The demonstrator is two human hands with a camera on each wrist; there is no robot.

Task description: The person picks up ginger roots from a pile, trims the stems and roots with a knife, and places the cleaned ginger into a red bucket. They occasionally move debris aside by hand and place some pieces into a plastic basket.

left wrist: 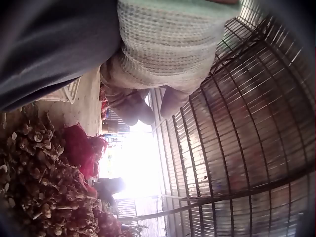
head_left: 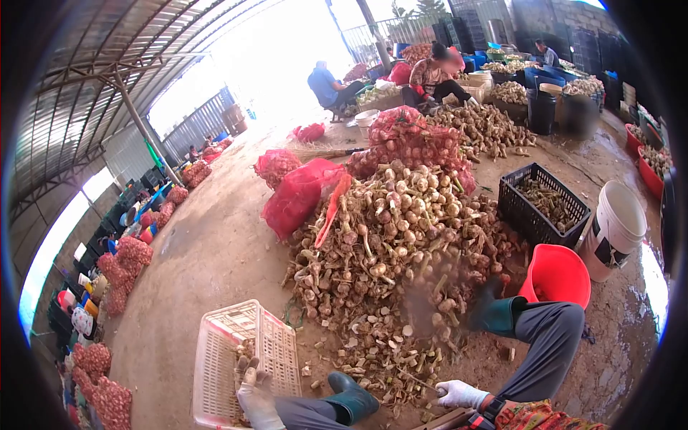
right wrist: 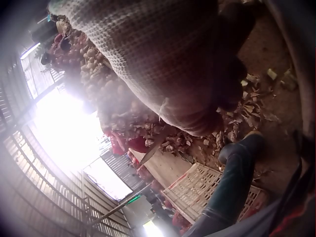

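My left hand [head_left: 256,401], in a pale work glove with soiled fingertips, is over the near side of a white plastic crate [head_left: 278,355]. Its fingers and thumb stand apart in the left wrist view, with nothing visible between them. A little garlic [head_left: 245,349] lies inside the crate. By my right knee, my gloved right hand [head_left: 462,395] grips a knife, whose thin blade [right wrist: 154,147] sticks out past the fingers; the handle is hidden in the glove. Beyond both hands rises a large heap of garlic bulbs [head_left: 401,229] with stems on.
Cut stems and peelings [head_left: 387,351] litter the ground between my boots [head_left: 352,396]. Red net sacks [head_left: 304,197] lean on the heap's far left. A black crate [head_left: 543,204], a white bucket [head_left: 615,229] and a red bucket [head_left: 555,276] stand right. Other people sit working farther back.
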